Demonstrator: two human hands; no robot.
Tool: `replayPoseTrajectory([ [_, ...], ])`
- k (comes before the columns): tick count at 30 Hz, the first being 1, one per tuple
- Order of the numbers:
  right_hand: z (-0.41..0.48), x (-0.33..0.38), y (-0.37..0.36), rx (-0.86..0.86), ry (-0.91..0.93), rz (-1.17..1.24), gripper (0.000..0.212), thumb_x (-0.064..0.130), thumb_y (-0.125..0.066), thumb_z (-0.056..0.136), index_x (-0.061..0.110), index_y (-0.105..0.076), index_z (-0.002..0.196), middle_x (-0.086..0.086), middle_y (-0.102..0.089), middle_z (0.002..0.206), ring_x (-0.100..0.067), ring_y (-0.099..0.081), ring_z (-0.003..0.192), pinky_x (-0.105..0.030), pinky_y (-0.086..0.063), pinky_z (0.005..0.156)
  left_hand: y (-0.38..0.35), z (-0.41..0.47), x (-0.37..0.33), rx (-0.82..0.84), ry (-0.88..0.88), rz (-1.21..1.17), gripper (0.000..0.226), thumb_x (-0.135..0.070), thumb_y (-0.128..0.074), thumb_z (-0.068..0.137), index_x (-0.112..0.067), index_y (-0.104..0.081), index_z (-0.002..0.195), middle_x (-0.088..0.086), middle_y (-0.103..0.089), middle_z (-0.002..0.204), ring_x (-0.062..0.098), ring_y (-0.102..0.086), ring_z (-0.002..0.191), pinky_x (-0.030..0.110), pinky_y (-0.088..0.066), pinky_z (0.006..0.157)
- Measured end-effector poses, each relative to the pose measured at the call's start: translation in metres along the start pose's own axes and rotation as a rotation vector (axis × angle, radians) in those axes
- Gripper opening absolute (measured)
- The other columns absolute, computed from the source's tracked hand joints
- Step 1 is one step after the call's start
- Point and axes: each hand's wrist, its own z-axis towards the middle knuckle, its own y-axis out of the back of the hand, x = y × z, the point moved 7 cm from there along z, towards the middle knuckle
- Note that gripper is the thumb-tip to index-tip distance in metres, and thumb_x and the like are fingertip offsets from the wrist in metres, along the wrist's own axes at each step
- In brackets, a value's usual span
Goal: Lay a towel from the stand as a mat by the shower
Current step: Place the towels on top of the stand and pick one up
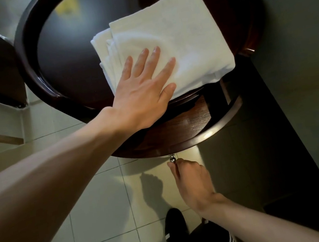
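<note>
Down by my feet: pale tiled floor (97, 210), one black shoe (174, 221), no mat laid yet.
Right hand (193, 180): low down, fingers curled, thumb and forefinger pinching the small round metal knob (172, 158).
Drawer: the knob sits on a curved dark wooden drawer front (177, 134), which looks pulled out a bit under the top.
Left hand (144, 96): fingers straight and spread, lying flat on the towel, gripping nothing.
Towel: folded white terry towel (173, 41), top of a small stack on the round dark wooden stand (28, 64), with its near edge hanging over the rim toward me.
Risk: a flat palm has no real grip, so if I just drag, I reckon the whole stack slides off the rim onto the floor or into the drawer.
Risk 2: yanking the knob could rock the stand and tip the overhanging stack.
</note>
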Motion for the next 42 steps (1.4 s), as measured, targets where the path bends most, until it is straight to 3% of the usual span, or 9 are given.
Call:
replayPoseTrajectory([
  [18, 0.044, 0.012, 0.016, -0.006, 0.031, -0.030, 0.043, 0.042, -0.029, 0.101, 0.014, -0.061, 0.096, -0.010, -0.069, 0.088, -0.032, -0.064, 0.080, -0.034, -0.042, 0.064, 0.001, 0.000, -0.001, -0.003, 0.005, -0.048, 0.054, -0.049, -0.016, 0.099, -0.034, -0.009, 0.150, 0.004, 0.003, 0.160, 0.021, 0.010, 0.146, 0.042, 0.009, 0.118],
  [26, 0.073, 0.020, 0.026, -0.022, 0.012, -0.063, 0.040, 0.039, -0.031, 0.102, 0.013, -0.060, 0.093, -0.013, -0.069, 0.091, -0.037, -0.063, 0.086, -0.034, -0.035, 0.062, 0.001, 0.001, 0.000, 0.003, 0.004, -0.068, 0.054, -0.050, -0.018, 0.099, -0.035, -0.009, 0.150, 0.003, 0.003, 0.160, 0.021, 0.010, 0.146, 0.042, 0.009, 0.118],
  [36, 0.090, 0.027, 0.033, -0.005, 0.041, -0.125, 0.021, 0.025, -0.041, 0.100, 0.016, -0.060, 0.095, -0.012, -0.068, 0.091, -0.037, -0.063, 0.085, -0.033, -0.035, 0.062, 0.001, 0.001, -0.001, -0.006, 0.005, -0.076, 0.054, -0.050, -0.018, 0.098, -0.035, -0.011, 0.150, 0.003, 0.002, 0.160, 0.021, 0.010, 0.146, 0.043, 0.008, 0.118],
  [38, 0.092, 0.027, 0.035, 0.006, 0.055, -0.138, 0.013, 0.018, -0.046, 0.097, 0.020, -0.056, 0.089, -0.009, -0.068, 0.088, -0.035, -0.063, 0.081, -0.033, -0.037, 0.061, 0.000, 0.000, -0.001, -0.009, 0.007, -0.073, 0.054, -0.050, -0.018, 0.098, -0.035, -0.012, 0.150, 0.003, 0.001, 0.160, 0.021, 0.010, 0.146, 0.044, 0.008, 0.118],
  [42, 0.094, 0.029, 0.035, 0.004, 0.072, -0.145, 0.024, 0.009, -0.052, 0.090, 0.026, -0.039, 0.078, -0.006, -0.066, 0.082, -0.032, -0.062, 0.075, -0.033, -0.037, 0.059, 0.000, 0.001, -0.001, -0.015, 0.006, -0.083, 0.054, -0.050, -0.019, 0.098, -0.035, -0.013, 0.150, 0.003, 0.001, 0.160, 0.020, 0.009, 0.146, 0.044, 0.008, 0.118],
])
